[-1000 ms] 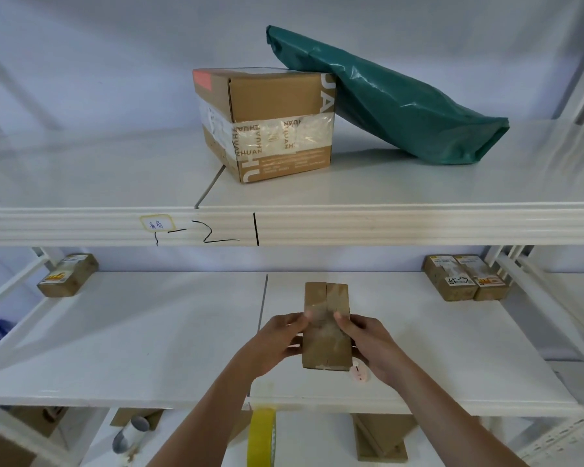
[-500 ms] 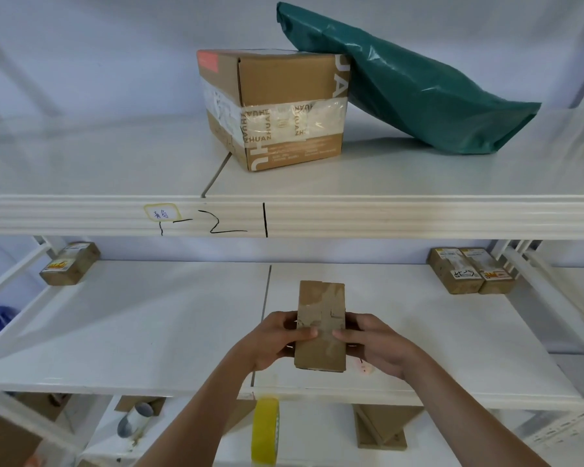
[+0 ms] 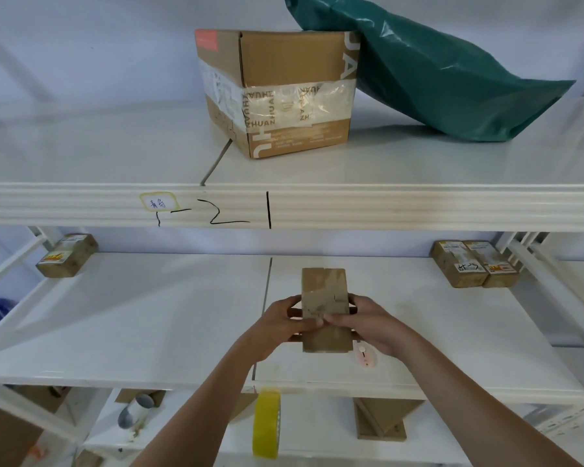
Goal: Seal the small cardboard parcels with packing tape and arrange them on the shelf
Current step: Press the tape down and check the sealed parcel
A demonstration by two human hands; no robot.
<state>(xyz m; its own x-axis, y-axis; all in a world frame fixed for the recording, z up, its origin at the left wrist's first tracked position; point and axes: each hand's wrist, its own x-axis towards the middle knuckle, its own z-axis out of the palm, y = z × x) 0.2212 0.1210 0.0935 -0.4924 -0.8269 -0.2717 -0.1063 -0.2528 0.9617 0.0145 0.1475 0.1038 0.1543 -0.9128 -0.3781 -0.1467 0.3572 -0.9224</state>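
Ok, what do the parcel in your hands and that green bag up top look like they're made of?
The parcel looks like brown cardboard, matte, with glossy clear tape across its face catching light. Both hands, left and right, grip it. The green bag looks like thin plastic film: shiny highlights and soft creases.

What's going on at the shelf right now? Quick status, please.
Left hand and right hand both grip small parcel over middle shelf. Tape already across it. Nothing in the way.

Large cardboard box (image 3: 284, 92): upside-down "ZHUAN" repeated on tape band. Upper shelf edge (image 3: 418, 207): yellow-bordered sticker (image 3: 158, 201) with handwritten characters, marker "1-2". Small-parcel labels illegible.
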